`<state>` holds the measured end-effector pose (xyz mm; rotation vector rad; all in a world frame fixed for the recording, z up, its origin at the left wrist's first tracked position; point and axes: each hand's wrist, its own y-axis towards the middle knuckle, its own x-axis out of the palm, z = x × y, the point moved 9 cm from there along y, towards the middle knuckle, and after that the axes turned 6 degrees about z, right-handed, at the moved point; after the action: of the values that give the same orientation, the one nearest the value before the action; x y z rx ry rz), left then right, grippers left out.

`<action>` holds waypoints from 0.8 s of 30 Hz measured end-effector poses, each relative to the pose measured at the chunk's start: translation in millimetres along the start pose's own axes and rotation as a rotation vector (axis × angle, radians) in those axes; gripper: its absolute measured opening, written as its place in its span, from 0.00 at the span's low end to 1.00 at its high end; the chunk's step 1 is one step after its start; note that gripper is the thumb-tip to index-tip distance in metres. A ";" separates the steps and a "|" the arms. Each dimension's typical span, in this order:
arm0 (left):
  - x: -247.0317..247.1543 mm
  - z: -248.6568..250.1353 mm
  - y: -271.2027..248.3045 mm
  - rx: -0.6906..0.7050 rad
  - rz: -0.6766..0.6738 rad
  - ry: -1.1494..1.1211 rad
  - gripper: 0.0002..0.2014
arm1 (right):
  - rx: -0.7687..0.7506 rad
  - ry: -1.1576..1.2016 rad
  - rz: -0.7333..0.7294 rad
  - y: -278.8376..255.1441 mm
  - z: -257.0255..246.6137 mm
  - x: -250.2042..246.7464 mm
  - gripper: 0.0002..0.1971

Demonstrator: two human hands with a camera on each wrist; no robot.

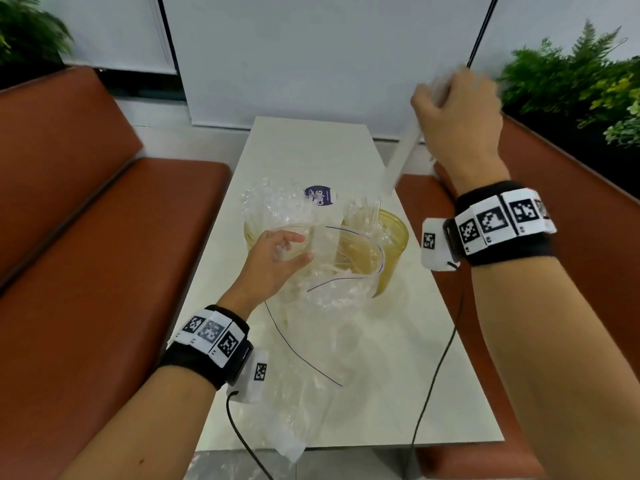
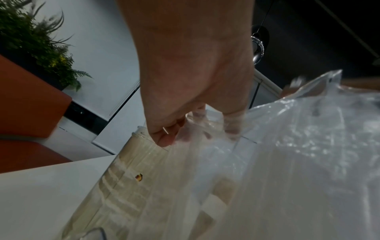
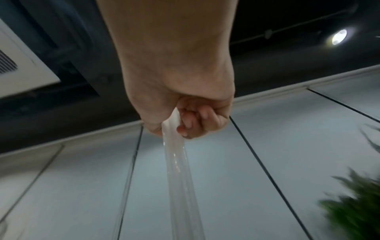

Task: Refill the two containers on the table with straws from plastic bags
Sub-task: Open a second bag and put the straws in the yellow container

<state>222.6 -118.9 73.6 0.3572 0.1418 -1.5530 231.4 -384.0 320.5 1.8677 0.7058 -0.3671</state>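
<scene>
Two yellowish containers (image 1: 393,237) are stood on the worktop (image 1: 311,150); straws (image 1: 363,209) are seen upright in the right one. The left container is largely hidden behind a plastic bag (image 1: 346,271), pinched by the left hand (image 1: 273,261). A blurred straw bundle (image 1: 401,157) is gripped in the raised right hand (image 1: 457,116).

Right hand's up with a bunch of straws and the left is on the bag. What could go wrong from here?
1. The right hand grips the straws near their top end, so the long loose ends could fan out and miss the right container.
2. The bag that the left hand holds open lies over the containers' mouths and may block the drop.
3. Tugging the bag could tip the left container.
</scene>
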 end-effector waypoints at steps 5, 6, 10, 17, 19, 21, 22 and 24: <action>-7.0 5.5 -2.3 0.023 0.026 0.012 0.15 | 0.143 -0.170 -0.246 -46.1 60.9 76.9 0.23; -7.8 5.9 -2.7 0.028 0.026 0.010 0.15 | 0.157 -0.183 -0.307 -58.8 68.7 90.9 0.24; -9.5 6.8 -2.2 0.041 0.019 0.016 0.14 | 0.252 -0.202 -0.486 -92.2 92.5 122.9 0.28; -8.4 5.9 -1.9 0.041 0.013 0.008 0.13 | 0.453 -0.197 -0.713 -115.7 124.0 142.2 0.39; -8.1 5.3 -1.8 0.044 0.012 0.011 0.12 | 0.510 -0.132 -0.744 -115.5 124.5 136.7 0.48; -7.9 5.6 -2.1 0.044 0.011 0.006 0.12 | 0.481 -0.142 -0.725 -107.2 119.2 126.0 0.54; -7.5 5.9 -2.2 0.044 0.012 0.003 0.12 | 0.423 -0.189 -0.703 -101.0 112.3 118.5 0.55; -6.2 6.9 -1.2 0.043 0.017 -0.006 0.12 | 0.246 -0.317 -0.608 -86.4 87.7 100.3 0.49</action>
<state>220.3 -115.1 81.9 0.3862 0.1009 -1.5419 261.8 -411.1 167.0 1.7269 1.0328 -1.1563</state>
